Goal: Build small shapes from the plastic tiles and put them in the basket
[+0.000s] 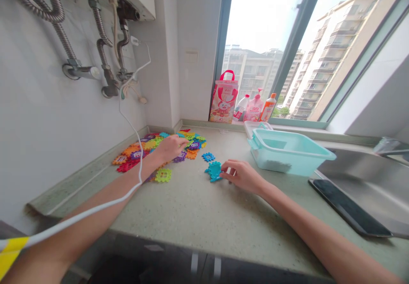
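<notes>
My left hand (171, 148) reaches over a heap of colourful notched plastic building tiles. Its fingers are pressed together beside a yellow-green tile (191, 142) and a purple tile (194, 146); whatever they pinch is too small to tell. On the counter in front, my right hand (241, 175) is closed on the right edge of a teal building tile piece (214, 171), which seems to have tiles joined at angles. A blue tile (208, 156) lies flat just behind it. Apart from the heap's front edge is a lime-green tile (163, 175).
A light teal plastic tub (290, 150) stands right of my right hand, its lid (258, 126) behind it. A phone (349, 207) lies beside the steel sink (370, 177). A pink bag (224, 101) and several bottles line the window. A white cable (128, 192) crosses above my left forearm.
</notes>
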The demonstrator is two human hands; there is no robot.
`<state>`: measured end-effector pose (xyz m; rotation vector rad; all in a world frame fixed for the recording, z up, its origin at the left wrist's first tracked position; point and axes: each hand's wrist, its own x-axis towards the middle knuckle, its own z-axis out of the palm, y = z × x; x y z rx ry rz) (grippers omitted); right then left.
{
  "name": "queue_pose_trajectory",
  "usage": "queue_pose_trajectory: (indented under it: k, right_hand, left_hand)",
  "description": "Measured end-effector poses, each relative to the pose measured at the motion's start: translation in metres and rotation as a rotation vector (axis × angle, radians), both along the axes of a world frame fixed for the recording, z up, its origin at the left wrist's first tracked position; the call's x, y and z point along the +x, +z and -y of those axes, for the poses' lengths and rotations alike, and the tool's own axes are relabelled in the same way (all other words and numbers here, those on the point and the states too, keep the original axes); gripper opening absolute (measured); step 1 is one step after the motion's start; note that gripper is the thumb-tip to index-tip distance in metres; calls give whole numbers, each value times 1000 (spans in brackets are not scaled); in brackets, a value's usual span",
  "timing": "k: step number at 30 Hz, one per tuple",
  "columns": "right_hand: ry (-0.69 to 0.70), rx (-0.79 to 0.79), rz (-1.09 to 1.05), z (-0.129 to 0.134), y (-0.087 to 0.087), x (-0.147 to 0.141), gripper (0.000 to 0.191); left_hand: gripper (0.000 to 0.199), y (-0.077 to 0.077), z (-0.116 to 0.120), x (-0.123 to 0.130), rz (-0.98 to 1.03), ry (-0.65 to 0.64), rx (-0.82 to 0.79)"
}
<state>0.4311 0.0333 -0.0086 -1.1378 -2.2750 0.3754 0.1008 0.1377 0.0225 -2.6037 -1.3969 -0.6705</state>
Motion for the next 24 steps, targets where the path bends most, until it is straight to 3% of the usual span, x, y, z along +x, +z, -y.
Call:
queue_pose_trajectory:
  k: [5,9,14,19,22,24]
  right_hand:
    - [43,5,-20,-1,-4,0,15]
    - [114,19,-43,2,-4,-2,18]
    - [83,88,-66,2,1,2,25]
    - [58,113,-48,1,5,7,28]
    - [52,122,-46,1,5,7,27]
    - [51,126,-42,1,6,6,27]
  left_hand:
    - [50,1,-39,-56,-115,253,69]
    - [55,-11,-54,-72,-142,384,1]
    - [54,-16,-60,-74,-177,451,-70]
    - [58,-14,-60,-81,-68,533,-64]
    - [59,-12,-60,-87,-20,520,-66]
    - [55,-11,-61,-90,17,445,-69]
